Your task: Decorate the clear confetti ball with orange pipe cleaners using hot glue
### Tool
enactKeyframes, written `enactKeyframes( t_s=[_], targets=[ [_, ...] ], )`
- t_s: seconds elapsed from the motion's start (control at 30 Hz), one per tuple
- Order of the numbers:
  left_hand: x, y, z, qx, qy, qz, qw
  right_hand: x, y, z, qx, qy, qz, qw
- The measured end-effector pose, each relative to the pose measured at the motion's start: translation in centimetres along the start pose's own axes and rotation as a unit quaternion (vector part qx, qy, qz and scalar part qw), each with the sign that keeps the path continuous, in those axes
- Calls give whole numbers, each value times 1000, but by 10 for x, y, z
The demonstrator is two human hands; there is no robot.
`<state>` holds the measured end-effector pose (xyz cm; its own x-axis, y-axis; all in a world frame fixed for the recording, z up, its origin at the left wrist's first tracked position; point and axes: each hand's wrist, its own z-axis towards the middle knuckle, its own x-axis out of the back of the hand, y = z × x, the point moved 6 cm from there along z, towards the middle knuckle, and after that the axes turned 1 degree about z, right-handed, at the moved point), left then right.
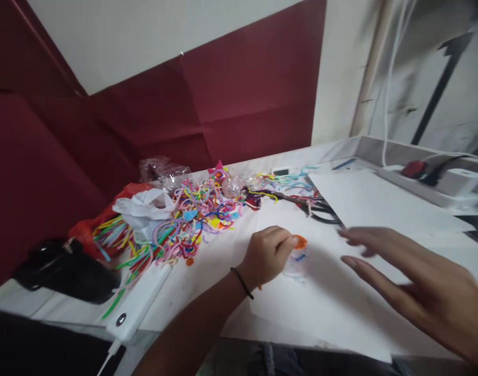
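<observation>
Left hand [268, 254]: fingers clamped on orange piece [301, 242], paper [321, 308] beneath | Right hand [419, 284]: fingers apart | Step: apparently steadying | Next: likely needs firm pinch

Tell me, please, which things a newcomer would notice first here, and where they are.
Probably the heap of bright tangled strings on the white table, left of the middle, with the dark red sheet behind it. Next, the eye may fall on the small orange piece at the left grip, against the white paper near the middle. The open right grip, slightly blurred, looms large at the lower right.
</observation>
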<state>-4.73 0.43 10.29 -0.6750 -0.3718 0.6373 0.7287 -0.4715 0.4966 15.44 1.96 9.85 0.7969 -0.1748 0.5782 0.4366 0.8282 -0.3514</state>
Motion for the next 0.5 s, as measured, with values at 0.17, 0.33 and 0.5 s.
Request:
enactKeyframes(
  t_s=[0.17,0.33,0.5],
  targets=[
    [-7,4,10,-39,-7,11,999,-39,-10,57,71,-53,91,992],
    [-11,-5,7,-39,0,30,999,-55,2,60,18,-111,122,986],
    [-13,-11,6,-33,4,37,999,-62,15,64,-29,-134,127,982]
  ],
)
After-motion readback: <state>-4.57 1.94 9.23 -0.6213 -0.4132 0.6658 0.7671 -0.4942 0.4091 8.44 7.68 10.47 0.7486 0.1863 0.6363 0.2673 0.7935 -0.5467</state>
